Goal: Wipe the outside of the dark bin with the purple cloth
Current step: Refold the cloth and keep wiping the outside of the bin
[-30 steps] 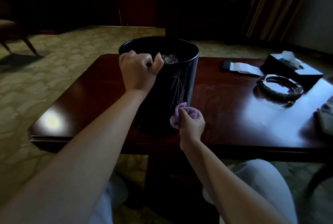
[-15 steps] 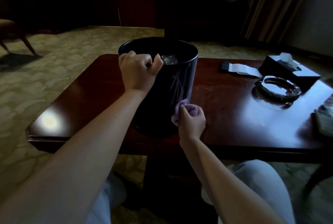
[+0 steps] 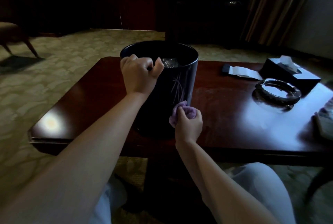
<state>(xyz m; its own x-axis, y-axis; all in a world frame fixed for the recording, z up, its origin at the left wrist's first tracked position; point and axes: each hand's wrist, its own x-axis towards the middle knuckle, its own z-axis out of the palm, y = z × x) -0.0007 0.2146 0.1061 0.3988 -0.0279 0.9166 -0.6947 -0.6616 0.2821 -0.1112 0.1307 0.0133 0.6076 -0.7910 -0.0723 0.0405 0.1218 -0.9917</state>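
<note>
The dark bin (image 3: 173, 86) is stood upright on the reddish wooden table (image 3: 225, 115), toward its left half, with its open mouth turned up and something crinkled and shiny glimpsed inside. The near rim at about 9 o'clock of the mouth is gripped by the left hand (image 3: 138, 76), fingers curled over the edge; the bin is judged to be steadied in this way so that it is not pushed or spun by the rubbing. The purple cloth (image 3: 180, 113) is bunched into a wad and held closed in the right hand (image 3: 188, 127), whose curled fingers are wrapped around it. The wad is pressed against the bin's lower outer wall at roughly 4 o'clock of the base, just below a pale pattern of thin lines (image 3: 178, 86) on the side. A bunched cloth is judged to give a firm pad for scrubbing a curved surface. Wiping is judged to be under way, with the far side of the wall not yet reachable unless the bin is turned. At 2 o'clock from the bin, well apart, a glass ashtray (image 3: 278, 90) and a dark tissue box (image 3: 290, 72) are placed, with a flat dark-and-white item (image 3: 237, 70) beside them.
</note>
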